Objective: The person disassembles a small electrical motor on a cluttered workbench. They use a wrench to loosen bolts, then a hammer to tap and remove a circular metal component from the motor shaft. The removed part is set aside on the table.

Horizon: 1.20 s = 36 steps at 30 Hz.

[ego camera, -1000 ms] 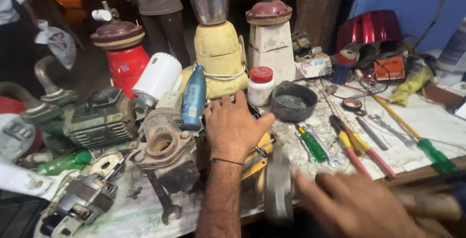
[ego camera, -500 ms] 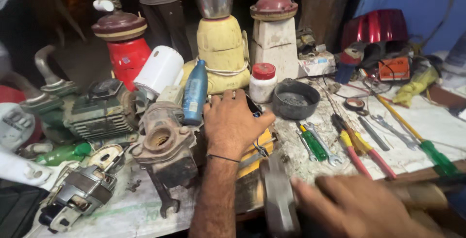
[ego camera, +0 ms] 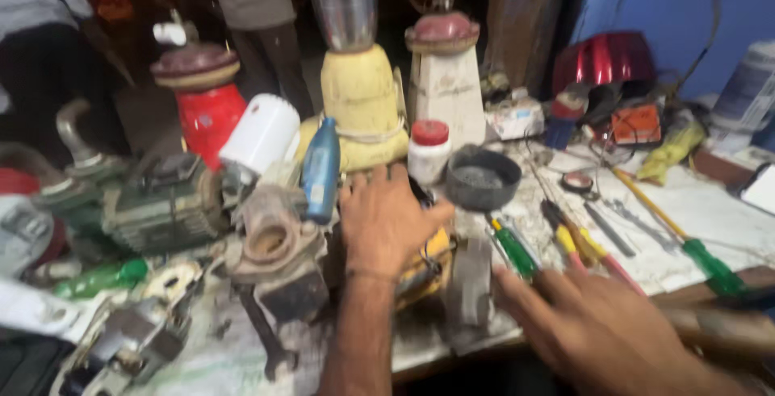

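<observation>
While my left hand (ego camera: 386, 220) lies flat at frame centre, fingers spread and pressing on the yellow device (ego camera: 428, 263) to steady it, my right hand (ego camera: 601, 333) hovers open and empty at lower right, just beside the grey metal block (ego camera: 470, 283). Above stand a blue bottle (ego camera: 320, 168) and a red-capped white jar (ego camera: 429, 152); their labels blur.
</observation>
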{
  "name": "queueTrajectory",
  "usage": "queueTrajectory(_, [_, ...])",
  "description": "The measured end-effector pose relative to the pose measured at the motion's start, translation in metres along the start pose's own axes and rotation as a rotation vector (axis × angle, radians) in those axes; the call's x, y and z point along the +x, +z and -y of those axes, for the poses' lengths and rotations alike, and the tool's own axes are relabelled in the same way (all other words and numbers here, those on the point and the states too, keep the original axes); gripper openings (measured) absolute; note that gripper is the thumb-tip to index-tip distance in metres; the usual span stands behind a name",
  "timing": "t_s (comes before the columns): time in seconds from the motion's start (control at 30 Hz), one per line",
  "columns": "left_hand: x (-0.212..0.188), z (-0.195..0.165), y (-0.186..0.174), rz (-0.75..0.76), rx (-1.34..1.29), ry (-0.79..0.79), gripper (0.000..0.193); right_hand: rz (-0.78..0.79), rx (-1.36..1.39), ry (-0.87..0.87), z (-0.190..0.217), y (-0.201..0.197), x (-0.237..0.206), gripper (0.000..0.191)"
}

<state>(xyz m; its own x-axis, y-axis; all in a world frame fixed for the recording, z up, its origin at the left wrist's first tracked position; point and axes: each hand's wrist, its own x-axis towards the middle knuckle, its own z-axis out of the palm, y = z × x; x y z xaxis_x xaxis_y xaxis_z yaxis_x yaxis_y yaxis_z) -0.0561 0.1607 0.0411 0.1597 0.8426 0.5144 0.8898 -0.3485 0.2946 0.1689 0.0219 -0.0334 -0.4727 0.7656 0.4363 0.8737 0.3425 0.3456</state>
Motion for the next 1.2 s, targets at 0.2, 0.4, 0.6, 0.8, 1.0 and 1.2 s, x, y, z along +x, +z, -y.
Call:
queueTrajectory(0.2, [-0.005,0.004,0.001,0.004,-0.009,0.013,0.073,0.256,0.136,-0.115,-0.006,0.014,-0.020,0.073])
queueTrajectory(0.4, [0.003,0.001,0.000,-0.048,-0.021,0.025,0.078,-0.230,0.036,-0.130,0.012,-0.005,-0.011,0.048])
queueTrajectory(0.6, [-0.005,0.001,0.001,0.013,-0.019,-0.005,0.071,0.092,0.005,0.157,0.006,0.005,0.003,0.052])
queueTrajectory(0.8, [-0.002,-0.004,-0.003,-0.002,-0.019,0.011,0.076,-0.461,-0.023,-0.353,0.009,0.003,-0.011,0.037])
queueTrajectory(1.0, [0.001,-0.006,0.000,0.002,-0.017,0.006,0.082,0.013,0.095,-0.069,0.012,-0.001,-0.006,0.056])
queueTrajectory(1.2, [-0.007,-0.002,-0.005,0.035,-0.017,0.008,0.079,-0.030,0.133,-0.242,0.004,0.018,-0.025,0.064])
